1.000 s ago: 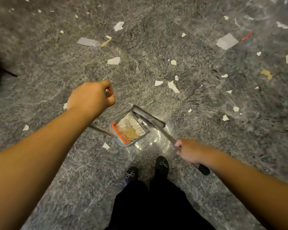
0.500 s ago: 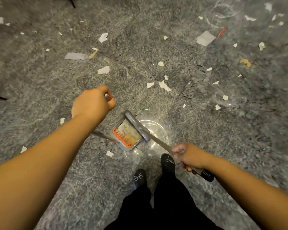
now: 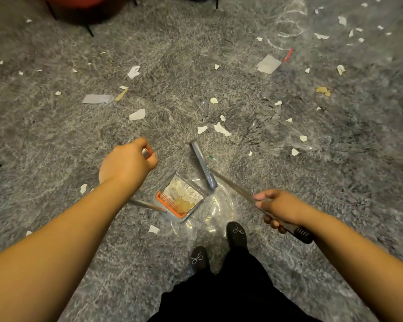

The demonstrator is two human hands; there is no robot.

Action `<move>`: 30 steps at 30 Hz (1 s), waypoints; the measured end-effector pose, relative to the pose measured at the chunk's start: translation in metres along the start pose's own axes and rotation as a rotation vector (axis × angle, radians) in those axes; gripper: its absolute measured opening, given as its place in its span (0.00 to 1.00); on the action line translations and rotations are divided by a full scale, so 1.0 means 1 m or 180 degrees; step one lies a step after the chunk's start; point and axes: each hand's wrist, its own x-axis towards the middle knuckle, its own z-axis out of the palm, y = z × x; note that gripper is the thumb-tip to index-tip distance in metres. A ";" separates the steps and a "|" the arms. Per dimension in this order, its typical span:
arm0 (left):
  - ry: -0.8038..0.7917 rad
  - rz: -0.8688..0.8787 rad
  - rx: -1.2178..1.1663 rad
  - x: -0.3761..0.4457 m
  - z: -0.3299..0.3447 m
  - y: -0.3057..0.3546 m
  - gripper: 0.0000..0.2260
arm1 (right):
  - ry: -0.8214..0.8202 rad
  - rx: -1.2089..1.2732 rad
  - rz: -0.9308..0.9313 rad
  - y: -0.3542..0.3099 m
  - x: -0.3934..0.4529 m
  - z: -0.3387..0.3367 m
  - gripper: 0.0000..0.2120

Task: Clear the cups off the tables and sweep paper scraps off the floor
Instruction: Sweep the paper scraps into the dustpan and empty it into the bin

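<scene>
My left hand [image 3: 126,162] grips the top of the dustpan's metal handle. The grey dustpan [image 3: 191,213] with an orange comb edge sits on the floor below it and holds several paper scraps. My right hand [image 3: 280,206] grips the broom's metal shaft [image 3: 230,182] near its black end grip. The grey broom head [image 3: 201,163] rests on the floor just right of the dustpan's mouth. Paper scraps [image 3: 221,129] lie scattered over the grey speckled floor ahead and to the right. One small scrap [image 3: 153,229] lies just behind the pan.
A larger white sheet [image 3: 268,64] and a red strip [image 3: 287,55] lie far right. A grey slip [image 3: 97,99] lies at the left. Dark chair legs [image 3: 89,30] and a red seat stand at the top left. My black shoes [image 3: 236,232] are behind the dustpan.
The broom head has swung out from across the dustpan's mouth and now points further ahead. The view has tilted up, showing more floor. Both hands keep their grips.
</scene>
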 end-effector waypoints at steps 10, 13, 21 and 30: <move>-0.0014 -0.0118 -0.0110 0.036 0.000 0.020 0.03 | 0.0278 0.0334 0.0021 -0.013 0.018 -0.042 0.11; -0.0001 -0.0115 -0.0148 0.060 0.000 0.033 0.03 | 0.0337 0.0332 -0.0005 -0.024 0.033 -0.064 0.11; -0.0064 -0.0123 -0.0045 0.142 0.001 0.088 0.04 | 0.0373 0.0164 -0.0029 -0.088 0.097 -0.146 0.10; -0.0127 -0.0183 -0.0024 0.218 0.004 0.134 0.04 | 0.0532 -0.0360 -0.0222 -0.172 0.189 -0.232 0.10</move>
